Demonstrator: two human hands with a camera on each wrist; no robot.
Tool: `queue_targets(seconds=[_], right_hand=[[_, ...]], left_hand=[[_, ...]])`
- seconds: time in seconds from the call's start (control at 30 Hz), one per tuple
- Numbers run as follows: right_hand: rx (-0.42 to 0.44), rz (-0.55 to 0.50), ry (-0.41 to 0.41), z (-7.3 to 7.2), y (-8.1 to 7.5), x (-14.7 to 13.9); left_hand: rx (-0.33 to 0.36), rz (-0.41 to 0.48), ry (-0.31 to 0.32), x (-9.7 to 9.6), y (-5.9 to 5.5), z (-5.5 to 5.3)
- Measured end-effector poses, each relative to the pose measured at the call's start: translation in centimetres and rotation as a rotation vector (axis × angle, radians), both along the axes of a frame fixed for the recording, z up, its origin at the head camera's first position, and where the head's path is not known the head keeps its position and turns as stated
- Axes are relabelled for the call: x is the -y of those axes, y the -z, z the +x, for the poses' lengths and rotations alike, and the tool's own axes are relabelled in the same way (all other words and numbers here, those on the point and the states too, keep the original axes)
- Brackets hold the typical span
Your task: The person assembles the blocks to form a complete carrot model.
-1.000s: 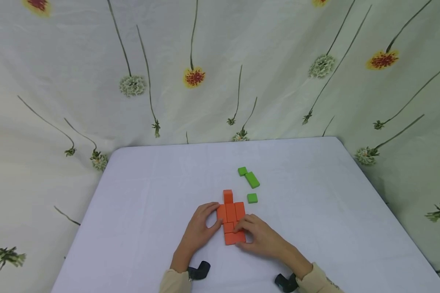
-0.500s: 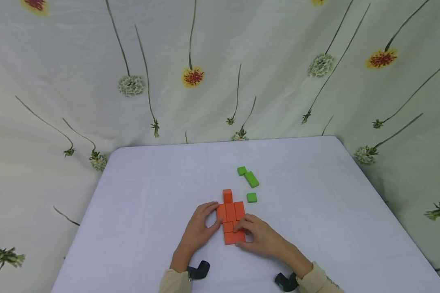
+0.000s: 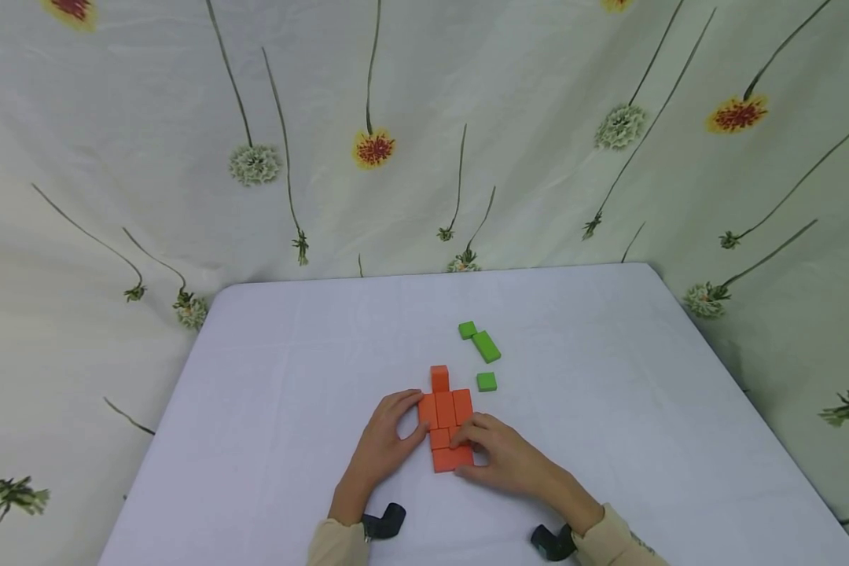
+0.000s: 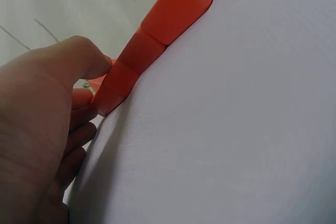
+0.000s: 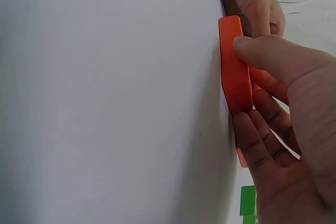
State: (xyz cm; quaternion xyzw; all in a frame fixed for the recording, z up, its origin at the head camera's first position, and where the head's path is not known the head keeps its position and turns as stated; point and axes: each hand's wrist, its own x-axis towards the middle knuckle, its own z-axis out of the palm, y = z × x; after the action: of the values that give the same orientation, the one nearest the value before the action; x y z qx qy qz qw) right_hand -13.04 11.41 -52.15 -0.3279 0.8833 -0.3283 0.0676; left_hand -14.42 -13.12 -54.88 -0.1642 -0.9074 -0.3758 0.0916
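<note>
Several orange blocks lie together on the white-covered table, forming a flat shape with one block (image 3: 439,379) jutting out at its far end. My left hand (image 3: 387,436) pinches the left block (image 3: 427,410) of the upper row between thumb and fingers. At the near end, my right hand (image 3: 502,460) grips the wide bottom block (image 3: 443,461). In the right wrist view its thumb presses the near face of that orange block (image 5: 234,77), while the other fingers curl round the end. Part of the middle row is hidden under the right fingers.
Beyond the orange blocks and to their right lie a small green block (image 3: 468,330), a longer green block (image 3: 486,347) and another small green block (image 3: 486,382). A flower-patterned cloth (image 3: 538,196) hangs behind the table (image 3: 290,354).
</note>
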Motion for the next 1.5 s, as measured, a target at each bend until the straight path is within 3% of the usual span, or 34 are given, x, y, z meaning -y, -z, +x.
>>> queue_targets(seconds=[0.3,0.5,0.83,1.0,1.3,1.5], right_hand=[[-0.007,-0.022,0.03,-1.1,-1.1,0.0],[-0.071,-0.085,0.042,-2.9,-1.4,-0.1],[-0.128,-0.164,0.039,-6.3,-1.8,0.5],[-0.109,-0.14,0.037,-7.6,-2.0,1.1],[-0.128,0.003,-0.003,-9.4,-1.9,2.1],[-0.091,0.074,-0.039,-10.2,-1.6,2.6]], left_hand=[[0.011,0.002,-0.004,0.0,-0.1,0.0],[0.068,0.016,-0.005,0.0,-0.1,0.0],[0.069,0.014,-0.011,0.0,0.1,0.0],[0.064,0.021,-0.007,0.0,0.0,0.0],[0.053,0.024,0.0,0.1,0.1,0.0],[0.063,0.019,0.001,0.1,0.1,-0.1]])
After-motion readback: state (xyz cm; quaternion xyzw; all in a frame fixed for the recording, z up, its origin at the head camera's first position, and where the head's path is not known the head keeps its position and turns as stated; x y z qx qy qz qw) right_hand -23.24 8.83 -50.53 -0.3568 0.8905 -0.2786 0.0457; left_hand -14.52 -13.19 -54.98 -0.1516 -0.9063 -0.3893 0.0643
